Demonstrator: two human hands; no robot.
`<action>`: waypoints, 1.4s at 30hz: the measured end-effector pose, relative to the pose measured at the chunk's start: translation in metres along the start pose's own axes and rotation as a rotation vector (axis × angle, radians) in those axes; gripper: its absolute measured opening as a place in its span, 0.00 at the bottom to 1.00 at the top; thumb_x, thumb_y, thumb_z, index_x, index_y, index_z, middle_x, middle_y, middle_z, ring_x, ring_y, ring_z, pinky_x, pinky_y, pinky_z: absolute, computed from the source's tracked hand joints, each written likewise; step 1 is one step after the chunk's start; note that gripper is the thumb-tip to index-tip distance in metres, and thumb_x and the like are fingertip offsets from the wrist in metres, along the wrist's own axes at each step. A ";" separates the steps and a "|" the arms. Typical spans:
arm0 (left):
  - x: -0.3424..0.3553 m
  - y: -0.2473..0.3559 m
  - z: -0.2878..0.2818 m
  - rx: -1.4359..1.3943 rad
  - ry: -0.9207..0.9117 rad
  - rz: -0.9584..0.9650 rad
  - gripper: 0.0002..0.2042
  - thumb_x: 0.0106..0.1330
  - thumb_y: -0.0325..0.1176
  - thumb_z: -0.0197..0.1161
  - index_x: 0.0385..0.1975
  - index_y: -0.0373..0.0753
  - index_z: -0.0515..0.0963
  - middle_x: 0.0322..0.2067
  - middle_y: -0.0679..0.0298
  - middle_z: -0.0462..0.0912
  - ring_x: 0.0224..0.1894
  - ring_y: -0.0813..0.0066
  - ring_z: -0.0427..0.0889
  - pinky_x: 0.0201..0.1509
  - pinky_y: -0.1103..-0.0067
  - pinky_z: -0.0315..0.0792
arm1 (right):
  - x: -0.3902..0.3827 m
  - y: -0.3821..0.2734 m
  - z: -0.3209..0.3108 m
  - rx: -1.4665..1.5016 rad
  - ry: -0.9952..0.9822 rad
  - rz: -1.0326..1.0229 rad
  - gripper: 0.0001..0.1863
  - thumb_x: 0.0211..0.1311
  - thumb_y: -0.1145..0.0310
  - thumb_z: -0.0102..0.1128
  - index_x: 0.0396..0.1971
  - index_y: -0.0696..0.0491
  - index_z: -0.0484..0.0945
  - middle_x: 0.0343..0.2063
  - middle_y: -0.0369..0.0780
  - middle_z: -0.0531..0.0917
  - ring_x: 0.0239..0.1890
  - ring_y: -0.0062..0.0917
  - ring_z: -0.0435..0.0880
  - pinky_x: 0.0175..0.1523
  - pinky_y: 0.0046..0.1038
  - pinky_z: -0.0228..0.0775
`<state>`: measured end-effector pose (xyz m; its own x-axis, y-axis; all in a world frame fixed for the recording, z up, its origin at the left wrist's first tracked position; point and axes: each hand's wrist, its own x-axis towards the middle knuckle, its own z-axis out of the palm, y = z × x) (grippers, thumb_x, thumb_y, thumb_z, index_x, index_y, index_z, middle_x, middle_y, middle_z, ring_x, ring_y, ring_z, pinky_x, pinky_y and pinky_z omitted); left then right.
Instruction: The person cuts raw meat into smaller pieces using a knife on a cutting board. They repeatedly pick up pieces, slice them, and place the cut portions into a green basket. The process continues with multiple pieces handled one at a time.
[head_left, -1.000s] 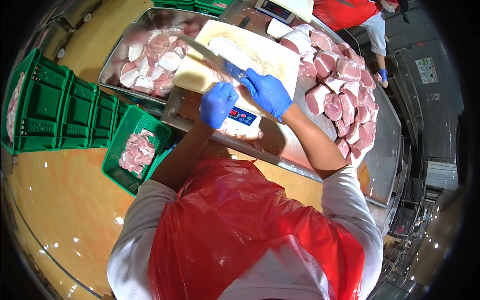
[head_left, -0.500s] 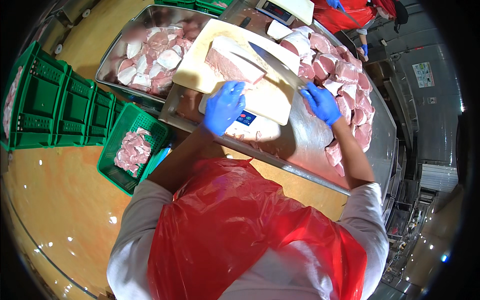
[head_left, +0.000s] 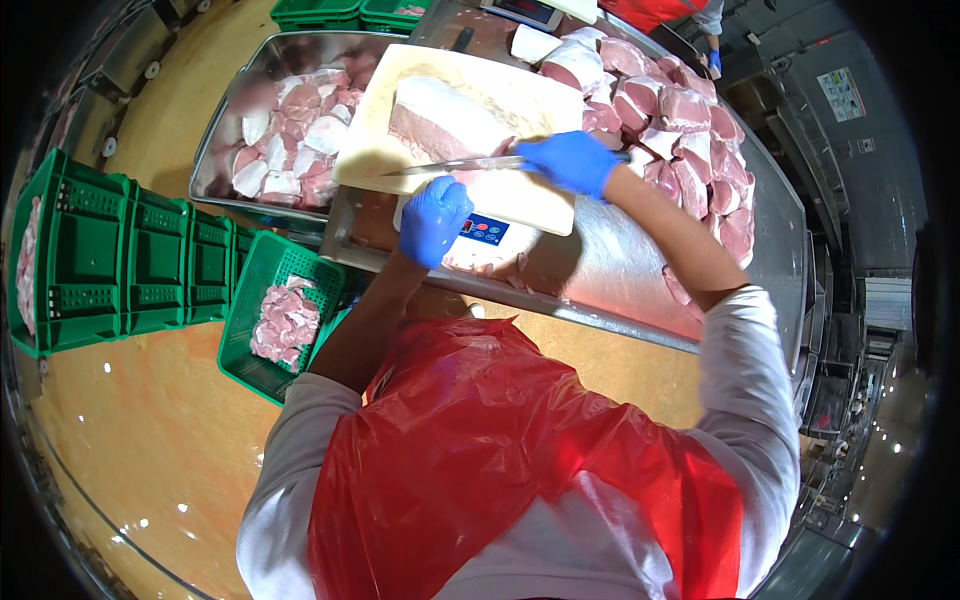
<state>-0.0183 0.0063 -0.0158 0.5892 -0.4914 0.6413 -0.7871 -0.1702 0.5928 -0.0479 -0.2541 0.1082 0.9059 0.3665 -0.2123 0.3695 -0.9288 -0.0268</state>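
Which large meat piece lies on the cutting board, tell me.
The long slab beyond the knife that the right hand holds; the others lie in the steel tray or the heap at right.

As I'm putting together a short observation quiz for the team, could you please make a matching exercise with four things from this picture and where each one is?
Things
1. Knife
2. Large meat piece
3. Meat pile
4. Metal pan

Places
A. On the table, right of the cutting board
B. Left of the cutting board, with cut pieces inside
C. Gripped in the right hand
D. Lying on the cutting board

Right pairs: 1-C, 2-D, 3-A, 4-B
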 end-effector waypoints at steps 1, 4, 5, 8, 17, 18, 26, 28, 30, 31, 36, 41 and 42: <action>-0.004 0.004 -0.007 -0.027 -0.034 -0.018 0.04 0.56 0.24 0.67 0.29 0.36 0.79 0.33 0.58 0.80 0.37 0.58 0.83 0.41 0.68 0.79 | -0.018 0.013 -0.014 -0.017 -0.018 0.043 0.17 0.67 0.60 0.56 0.55 0.39 0.76 0.33 0.45 0.86 0.35 0.44 0.87 0.40 0.42 0.78; -0.018 0.024 -0.033 0.010 0.024 0.064 0.04 0.57 0.24 0.67 0.30 0.37 0.79 0.35 0.61 0.82 0.39 0.61 0.83 0.43 0.70 0.79 | -0.089 0.116 -0.018 -0.196 -0.046 0.001 0.15 0.70 0.64 0.50 0.53 0.39 0.77 0.30 0.45 0.84 0.32 0.44 0.86 0.35 0.42 0.77; -0.029 0.024 -0.049 0.088 0.054 0.078 0.04 0.57 0.24 0.67 0.29 0.37 0.79 0.35 0.61 0.83 0.40 0.62 0.82 0.44 0.70 0.79 | -0.109 0.136 -0.024 -0.339 -0.011 0.006 0.13 0.69 0.64 0.51 0.49 0.43 0.78 0.30 0.45 0.84 0.31 0.45 0.85 0.34 0.43 0.77; -0.085 0.000 -0.102 0.354 0.150 -0.200 0.05 0.56 0.22 0.66 0.28 0.39 0.77 0.34 0.60 0.84 0.38 0.62 0.82 0.43 0.68 0.79 | -0.157 0.123 -0.028 -0.206 0.146 0.168 0.10 0.70 0.63 0.55 0.45 0.50 0.78 0.30 0.49 0.82 0.32 0.48 0.84 0.35 0.43 0.74; -0.009 -0.042 -0.122 -0.088 0.096 -0.475 0.22 0.62 0.26 0.65 0.58 0.41 0.77 0.49 0.48 0.82 0.50 0.48 0.82 0.55 0.63 0.76 | -0.125 -0.018 0.079 0.899 0.835 0.650 0.14 0.76 0.60 0.54 0.47 0.56 0.74 0.25 0.31 0.78 0.22 0.12 0.72 0.25 0.19 0.65; 0.022 -0.049 -0.094 0.101 0.112 -0.015 0.24 0.62 0.26 0.66 0.59 0.51 0.77 0.51 0.49 0.81 0.49 0.47 0.81 0.55 0.61 0.76 | -0.109 -0.045 0.056 1.075 0.799 0.713 0.13 0.77 0.59 0.52 0.47 0.55 0.73 0.24 0.31 0.76 0.21 0.11 0.72 0.22 0.17 0.64; 0.172 -0.027 0.029 0.537 -0.617 -0.312 0.30 0.51 0.53 0.71 0.57 0.61 0.77 0.67 0.46 0.65 0.70 0.43 0.58 0.68 0.45 0.56 | -0.106 -0.076 0.021 1.824 0.822 0.497 0.14 0.78 0.61 0.49 0.53 0.54 0.69 0.28 0.39 0.79 0.22 0.24 0.81 0.22 0.24 0.76; 0.177 -0.046 0.015 0.327 -0.787 -0.103 0.33 0.47 0.51 0.74 0.58 0.59 0.76 0.69 0.46 0.60 0.73 0.45 0.55 0.71 0.50 0.55 | -0.111 -0.081 0.025 1.873 0.789 0.431 0.17 0.78 0.62 0.49 0.57 0.56 0.68 0.28 0.40 0.79 0.25 0.26 0.83 0.25 0.28 0.79; 0.182 -0.056 0.001 0.080 -0.918 0.087 0.34 0.46 0.44 0.75 0.59 0.56 0.75 0.71 0.49 0.57 0.74 0.48 0.56 0.73 0.59 0.57 | -0.115 -0.091 0.017 1.871 0.790 0.490 0.16 0.78 0.62 0.50 0.57 0.55 0.68 0.28 0.40 0.79 0.26 0.25 0.83 0.26 0.28 0.80; 0.182 -0.058 -0.004 -0.045 -0.972 0.176 0.34 0.46 0.41 0.76 0.59 0.54 0.74 0.72 0.50 0.56 0.74 0.50 0.56 0.74 0.64 0.58 | -0.116 -0.098 0.013 1.867 0.782 0.515 0.16 0.78 0.62 0.50 0.57 0.55 0.68 0.28 0.40 0.79 0.26 0.25 0.83 0.27 0.28 0.80; 0.087 -0.037 -0.013 0.105 -0.080 0.001 0.27 0.45 0.36 0.79 0.48 0.38 0.79 0.44 0.54 0.82 0.49 0.55 0.80 0.54 0.66 0.74 | -0.127 -0.110 0.036 1.686 0.673 0.646 0.13 0.77 0.66 0.51 0.54 0.54 0.67 0.23 0.35 0.77 0.18 0.19 0.74 0.21 0.23 0.65; 0.045 -0.005 0.013 -0.332 0.252 -0.605 0.11 0.57 0.31 0.72 0.36 0.35 0.81 0.26 0.68 0.81 0.29 0.77 0.80 0.36 0.78 0.75 | -0.084 -0.100 0.069 0.898 0.728 0.563 0.12 0.72 0.69 0.55 0.51 0.57 0.70 0.27 0.47 0.83 0.23 0.37 0.83 0.27 0.33 0.72; 0.040 -0.024 0.019 -0.473 0.252 -0.477 0.09 0.59 0.30 0.70 0.35 0.35 0.81 0.25 0.69 0.81 0.29 0.77 0.79 0.34 0.78 0.74 | -0.065 -0.096 0.068 0.702 0.795 0.444 0.12 0.72 0.70 0.56 0.49 0.58 0.70 0.28 0.51 0.84 0.26 0.43 0.85 0.30 0.36 0.74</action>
<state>0.0208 -0.0254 -0.0138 0.9184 -0.2340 0.3191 -0.3038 0.0998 0.9475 -0.1563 -0.1922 0.0584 0.8940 -0.3022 0.3308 0.0142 -0.7188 -0.6951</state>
